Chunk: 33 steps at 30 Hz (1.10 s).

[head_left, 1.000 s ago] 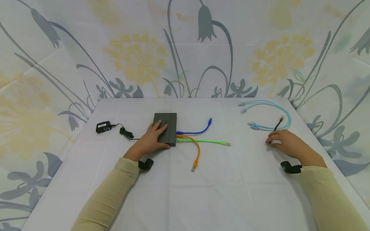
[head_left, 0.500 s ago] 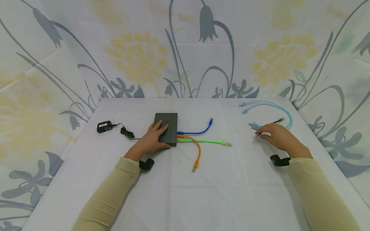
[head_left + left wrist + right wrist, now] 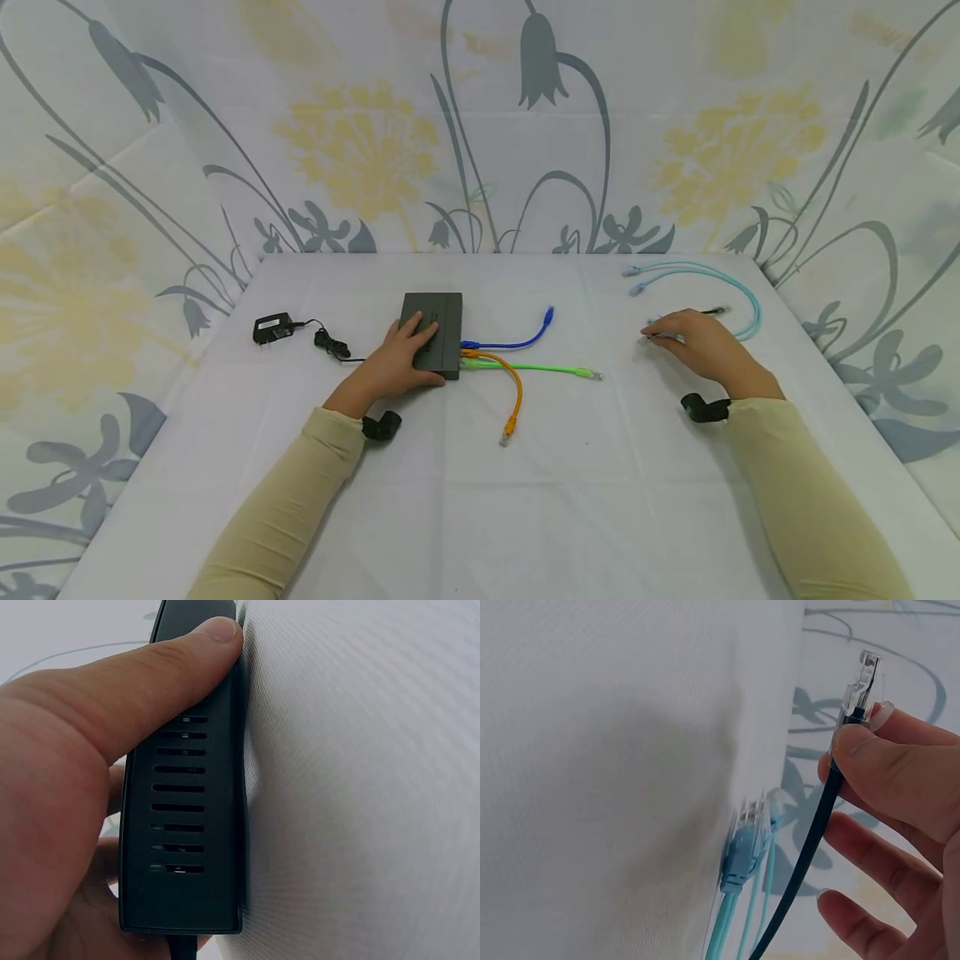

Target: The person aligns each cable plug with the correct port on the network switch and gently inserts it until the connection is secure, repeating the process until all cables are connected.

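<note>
My left hand (image 3: 387, 368) rests on a dark grey network switch (image 3: 444, 321), fingers spread over its top. In the left wrist view, the thumb (image 3: 142, 686) presses along its slotted side. Blue (image 3: 517, 345), orange (image 3: 517, 387) and green (image 3: 532, 367) Ethernet cables run from the switch's right side, their other ends loose on the table. At the right, my right hand (image 3: 708, 352) pinches a short black Ethernet cable (image 3: 810, 832) between thumb and forefinger, just behind its clear plug (image 3: 864, 682). The cable's other plug shows past the hand; its middle is hidden in the head view.
Light blue Ethernet cables (image 3: 738, 287) lie curved beyond my right hand. A black power adapter (image 3: 273, 328) lies left of the switch, its bundled cord (image 3: 330, 343) leading towards it. A white cloth covers the table (image 3: 525, 517); flowered fabric (image 3: 480, 125) hangs behind.
My right hand has moved left and slightly away from me, carrying the black Ethernet cable with it. The left hand has stayed on the switch.
</note>
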Tool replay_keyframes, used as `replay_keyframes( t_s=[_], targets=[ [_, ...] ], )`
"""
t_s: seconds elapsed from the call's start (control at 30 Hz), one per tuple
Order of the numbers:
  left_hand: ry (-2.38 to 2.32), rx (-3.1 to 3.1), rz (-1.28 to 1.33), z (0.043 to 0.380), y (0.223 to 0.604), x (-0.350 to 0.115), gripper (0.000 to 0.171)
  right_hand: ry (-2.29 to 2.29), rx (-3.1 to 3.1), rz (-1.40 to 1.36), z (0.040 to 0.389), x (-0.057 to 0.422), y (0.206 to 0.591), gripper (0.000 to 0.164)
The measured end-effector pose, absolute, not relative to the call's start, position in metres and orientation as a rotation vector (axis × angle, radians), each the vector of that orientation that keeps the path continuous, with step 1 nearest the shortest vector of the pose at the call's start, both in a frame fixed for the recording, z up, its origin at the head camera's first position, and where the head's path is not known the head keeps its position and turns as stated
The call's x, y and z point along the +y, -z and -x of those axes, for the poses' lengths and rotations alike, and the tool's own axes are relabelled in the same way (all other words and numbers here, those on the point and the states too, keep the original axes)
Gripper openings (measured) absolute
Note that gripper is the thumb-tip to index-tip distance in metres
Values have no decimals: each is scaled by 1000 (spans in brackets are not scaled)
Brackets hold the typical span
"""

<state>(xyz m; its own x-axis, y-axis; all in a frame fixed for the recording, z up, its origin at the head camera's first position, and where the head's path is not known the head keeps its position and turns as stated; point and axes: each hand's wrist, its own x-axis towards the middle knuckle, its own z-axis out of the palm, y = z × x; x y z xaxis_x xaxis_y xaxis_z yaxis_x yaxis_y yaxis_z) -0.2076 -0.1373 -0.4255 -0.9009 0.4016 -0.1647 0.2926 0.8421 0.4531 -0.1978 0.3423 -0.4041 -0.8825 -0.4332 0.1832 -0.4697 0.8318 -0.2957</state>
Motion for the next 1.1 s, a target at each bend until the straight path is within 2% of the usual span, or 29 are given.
replay_keyframes(
  t_s=[1.1],
  targets=[
    [-618,2757,-518,207,425,-137,97,-636,-2869,-763,233,280,407,21]
  ],
)
